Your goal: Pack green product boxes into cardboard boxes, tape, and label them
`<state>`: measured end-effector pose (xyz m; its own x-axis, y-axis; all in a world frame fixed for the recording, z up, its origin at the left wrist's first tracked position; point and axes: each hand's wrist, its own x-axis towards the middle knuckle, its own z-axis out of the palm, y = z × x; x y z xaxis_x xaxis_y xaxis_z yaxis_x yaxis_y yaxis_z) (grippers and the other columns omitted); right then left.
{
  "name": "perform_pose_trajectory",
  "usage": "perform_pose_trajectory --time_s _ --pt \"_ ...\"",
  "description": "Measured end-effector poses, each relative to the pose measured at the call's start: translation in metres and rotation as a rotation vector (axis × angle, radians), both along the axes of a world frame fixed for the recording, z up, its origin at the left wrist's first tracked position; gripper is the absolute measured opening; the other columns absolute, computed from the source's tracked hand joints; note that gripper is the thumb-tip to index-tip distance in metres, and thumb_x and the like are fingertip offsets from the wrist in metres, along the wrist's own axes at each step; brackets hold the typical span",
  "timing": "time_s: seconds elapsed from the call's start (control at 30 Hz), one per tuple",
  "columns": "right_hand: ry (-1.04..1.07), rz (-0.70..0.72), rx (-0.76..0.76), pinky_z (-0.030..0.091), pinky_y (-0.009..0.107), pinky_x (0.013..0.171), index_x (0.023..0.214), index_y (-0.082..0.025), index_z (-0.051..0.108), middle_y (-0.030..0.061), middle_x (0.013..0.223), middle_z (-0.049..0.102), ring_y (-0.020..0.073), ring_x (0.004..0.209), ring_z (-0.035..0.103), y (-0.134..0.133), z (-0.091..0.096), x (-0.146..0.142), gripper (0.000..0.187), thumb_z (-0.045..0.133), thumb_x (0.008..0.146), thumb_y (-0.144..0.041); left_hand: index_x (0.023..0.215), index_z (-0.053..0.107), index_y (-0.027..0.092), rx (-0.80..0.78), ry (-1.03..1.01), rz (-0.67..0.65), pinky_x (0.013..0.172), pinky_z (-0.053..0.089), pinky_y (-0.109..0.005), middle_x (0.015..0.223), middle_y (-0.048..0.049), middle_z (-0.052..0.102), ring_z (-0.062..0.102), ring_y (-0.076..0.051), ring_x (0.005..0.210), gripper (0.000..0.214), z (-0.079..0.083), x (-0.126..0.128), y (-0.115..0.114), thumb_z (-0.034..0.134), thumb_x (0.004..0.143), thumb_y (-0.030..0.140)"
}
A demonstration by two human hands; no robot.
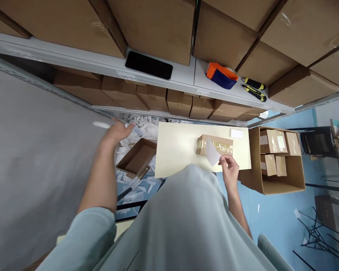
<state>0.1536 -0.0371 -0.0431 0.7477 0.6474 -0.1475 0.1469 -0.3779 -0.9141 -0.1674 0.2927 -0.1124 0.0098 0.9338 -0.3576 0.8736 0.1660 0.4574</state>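
My right hand (229, 168) pinches a white label sheet (212, 153) just above a small taped cardboard box (214, 144) on the pale table (175, 150). My left hand (117, 131) reaches out to the left and is closed round a strip of white backing paper (101, 124), held above the floor over an open brown box (137, 157). Another white label (236, 133) lies at the table's far right corner.
A large open carton (277, 160) with several small taped boxes stands right of the table. White paper scraps (142, 126) litter the floor. The shelf above holds a black phone (148, 64), an orange-blue tape dispenser (222, 75), two yellow-black cutters (254, 88) and brown cartons.
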Motion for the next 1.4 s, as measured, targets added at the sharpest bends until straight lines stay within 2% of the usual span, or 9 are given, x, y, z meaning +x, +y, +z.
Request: perform_pose_trajectory --time_s 0.1,0.17,0.27,0.4,0.63,0.87,1.1,1.27,1.4 --pt "-0.115 -0.013 0.024 0.058 0.041 0.084 0.09 -0.025 0.072 0.0045 0.085 0.074 0.0239 0.082 0.069 0.0 -0.005 -0.002 0.033 0.072 0.1 -0.056 0.133 0.071 0.001 -0.152 -0.125 -0.034 0.12 0.056 -0.056 0.123 -0.0244 0.084 0.075 -0.043 0.133 0.046 -0.01 0.053 -0.041 0.076 0.104 0.036" --pt "-0.262 0.011 0.04 0.058 0.044 0.088 0.092 -0.026 0.073 0.0058 0.088 0.076 0.0251 0.085 0.07 -0.002 -0.008 -0.002 0.031 0.068 0.105 -0.054 0.116 0.079 0.013 -0.174 -0.479 -0.128 0.119 0.059 -0.05 0.125 -0.0201 0.086 0.078 -0.039 0.13 0.045 -0.006 0.094 -0.088 0.077 0.102 0.056" --pt "-0.478 0.186 0.043 0.057 0.048 0.097 0.095 -0.028 0.076 0.0067 0.089 0.078 0.0267 0.089 0.073 -0.007 -0.014 0.0 0.023 0.068 0.109 -0.046 0.103 0.083 0.02 -0.385 -1.009 -0.241 0.118 0.062 -0.048 0.122 -0.018 0.087 0.081 -0.036 0.126 0.07 0.013 0.146 -0.162 0.076 0.089 0.088" --pt "-0.625 0.477 0.031 0.058 0.049 0.105 0.099 -0.033 0.08 0.0052 0.095 0.083 0.025 0.09 0.076 -0.017 -0.024 0.002 0.016 0.07 0.111 -0.034 0.096 0.077 0.021 -0.492 -1.177 -0.089 0.113 0.066 -0.055 0.105 -0.0138 0.088 0.085 -0.034 0.107 0.07 0.034 0.183 -0.212 0.089 0.076 0.087" --pt "-0.517 0.625 0.042 0.06 0.045 0.099 0.108 -0.032 0.087 0.005 0.101 0.087 0.0239 0.091 0.078 -0.032 -0.033 0.008 0.022 0.067 0.116 -0.038 0.092 0.074 0.023 -0.403 -1.055 -0.068 0.093 0.072 -0.048 0.091 -0.0075 0.082 0.082 -0.03 0.095 0.059 0.018 0.189 -0.217 0.092 0.076 0.077" --pt "-0.143 0.105 0.016 0.061 0.043 0.09 0.103 -0.029 0.091 0.0059 0.101 0.086 0.0223 0.079 0.071 -0.035 -0.027 0.048 0.027 0.084 0.1 -0.055 0.096 0.077 0.023 -0.328 -1.01 -0.265 0.106 0.069 -0.045 0.12 -0.0116 0.084 0.079 -0.032 0.117 0.055 0.004 0.187 -0.222 0.083 0.086 0.077" --pt "0.067 0.143 0.038 0.06 0.039 0.089 0.084 -0.027 0.084 0.0042 0.091 0.078 0.0214 0.084 0.067 -0.033 -0.038 0.087 0.036 0.086 0.09 -0.062 0.098 0.084 0.024 -0.218 -0.94 -0.326 0.11 0.069 -0.048 0.126 -0.0131 0.085 0.08 -0.033 0.125 0.049 -0.008 0.204 -0.226 0.077 0.093 0.072" --pt "0.223 0.068 0.055 0.058 0.04 0.102 0.083 -0.026 0.079 0.0048 0.103 0.075 0.0238 0.103 0.069 -0.047 -0.06 0.155 0.046 0.093 0.079 -0.07 0.128 0.083 0.02 -0.154 -0.746 -0.12 0.129 0.056 -0.055 0.155 -0.0197 0.075 0.069 -0.037 0.15 0.052 -0.058 0.204 -0.203 0.076 0.096 0.061" --pt "0.435 0.08 0.038 0.057 0.041 0.106 0.081 -0.026 0.072 0.0026 0.097 0.077 0.0233 0.103 0.069 -0.064 -0.098 0.196 0.055 0.097 0.072 -0.074 0.174 0.05 0.019 -0.395 -0.678 -0.12 0.137 0.045 -0.058 0.189 -0.0268 0.034 0.041 -0.044 0.174 0.111 -0.111 0.2 -0.201 0.098 0.077 0.047"
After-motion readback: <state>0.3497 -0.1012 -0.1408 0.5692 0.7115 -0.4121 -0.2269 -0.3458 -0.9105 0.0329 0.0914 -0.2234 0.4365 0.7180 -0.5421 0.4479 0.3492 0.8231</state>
